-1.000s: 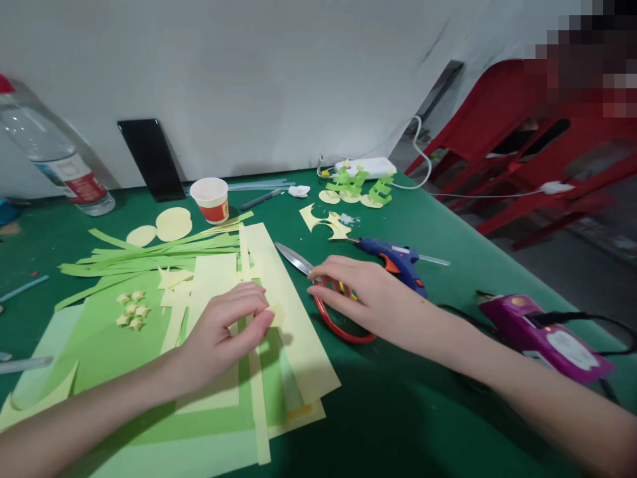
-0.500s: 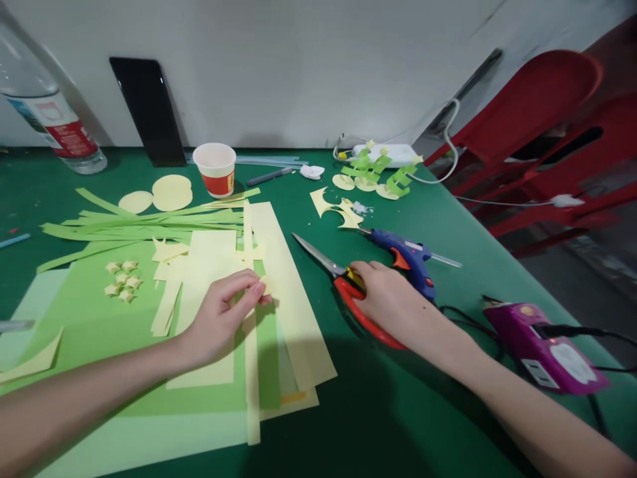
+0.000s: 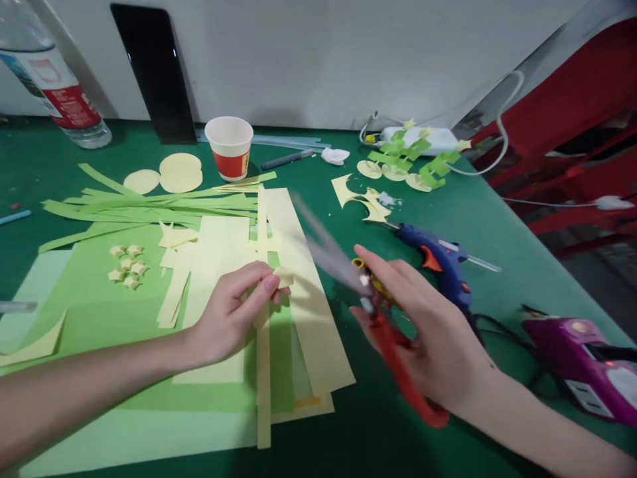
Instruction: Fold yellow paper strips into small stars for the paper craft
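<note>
Between thumb and fingers, my left hand [image 3: 239,312] pinches a small folded piece of yellow paper [image 3: 284,277] above the paper sheets. My right hand [image 3: 428,325] is closed round the red handles of a pair of scissors [image 3: 398,358], raised over the table. The scissor blades are blurred and point up and left, slightly apart. Several small folded paper stars [image 3: 127,267] lie on a green sheet [image 3: 84,332] to the left. A long yellow strip [image 3: 263,398] and yellow card sheets [image 3: 318,332] lie under and beside my left hand.
Behind the scissors lies a blue glue gun [image 3: 442,255], with a purple power box [image 3: 582,365] at right. Green paper strips [image 3: 149,207], a paper cup [image 3: 229,149], a bottle [image 3: 64,93] and a phone [image 3: 154,73] are farther back. Curled paper decorations [image 3: 403,156] stand near a white adapter.
My right hand has lifted the scissors off the table, and their blades have opened slightly. My left hand still pinches the yellow paper. The view has shifted a little.
</note>
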A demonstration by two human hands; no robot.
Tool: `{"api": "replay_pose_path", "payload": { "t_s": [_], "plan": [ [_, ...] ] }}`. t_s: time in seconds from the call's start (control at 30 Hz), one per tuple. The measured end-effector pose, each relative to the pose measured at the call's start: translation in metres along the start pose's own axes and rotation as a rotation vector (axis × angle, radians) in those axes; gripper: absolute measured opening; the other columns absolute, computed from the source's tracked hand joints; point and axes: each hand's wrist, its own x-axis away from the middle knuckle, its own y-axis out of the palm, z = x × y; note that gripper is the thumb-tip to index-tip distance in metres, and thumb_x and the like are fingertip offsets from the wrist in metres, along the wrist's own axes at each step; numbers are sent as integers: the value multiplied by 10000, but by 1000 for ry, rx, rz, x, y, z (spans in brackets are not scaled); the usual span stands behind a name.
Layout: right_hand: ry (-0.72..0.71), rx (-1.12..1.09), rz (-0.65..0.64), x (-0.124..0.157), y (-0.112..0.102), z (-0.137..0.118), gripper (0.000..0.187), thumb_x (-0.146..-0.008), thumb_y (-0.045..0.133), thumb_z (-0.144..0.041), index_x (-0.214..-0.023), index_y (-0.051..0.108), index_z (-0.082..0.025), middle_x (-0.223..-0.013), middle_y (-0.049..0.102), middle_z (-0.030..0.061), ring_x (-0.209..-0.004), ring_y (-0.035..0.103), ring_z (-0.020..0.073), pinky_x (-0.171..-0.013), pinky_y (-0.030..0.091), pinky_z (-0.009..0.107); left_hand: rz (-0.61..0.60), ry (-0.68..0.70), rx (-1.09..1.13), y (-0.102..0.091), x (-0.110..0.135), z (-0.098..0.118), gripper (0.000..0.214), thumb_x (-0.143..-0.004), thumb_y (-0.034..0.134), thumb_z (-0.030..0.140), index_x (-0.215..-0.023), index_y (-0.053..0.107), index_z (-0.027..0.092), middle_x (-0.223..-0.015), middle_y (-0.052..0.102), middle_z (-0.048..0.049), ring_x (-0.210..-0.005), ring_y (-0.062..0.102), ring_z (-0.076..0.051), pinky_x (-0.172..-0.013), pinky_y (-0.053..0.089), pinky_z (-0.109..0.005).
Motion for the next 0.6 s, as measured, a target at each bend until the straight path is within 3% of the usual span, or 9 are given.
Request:
{"api": "replay_pose_path", "payload": {
  "t_s": [0.17, 0.4, 0.6],
  "plan": [
    [-142, 129, 39, 3, 8, -12, 622, -794, 447, -172, -1384, 251, -187, -919, 577, 87, -777, 607, 214, -482, 500, 263, 42, -51, 41, -1, 1, -6, 234, -906, 409, 270, -770, 583, 191, -694, 539, -17, -657, 533, -144, -577, 431, -283],
    [-102, 250, 93, 2, 7, -9, 644, -744, 388, -106, -1374, 284, -190, -863, 569, 72, -653, 586, 182, -395, 438, 223, 70, -46, 88, 1, 0, -4, 209, -885, 421, 197, -739, 571, 199, -734, 546, -10, -672, 494, -127, -579, 398, -253],
    [-120, 306, 69, 4, 7, -8, 568, -693, 371, -93, -1259, 403, -118, -857, 570, 88, -623, 583, 174, -360, 419, 210, 70, -45, 115, 1, -2, -3, 208, -869, 426, 158, -758, 593, 209, -730, 544, -4, -674, 485, -124, -606, 401, -250]
  ]
}}
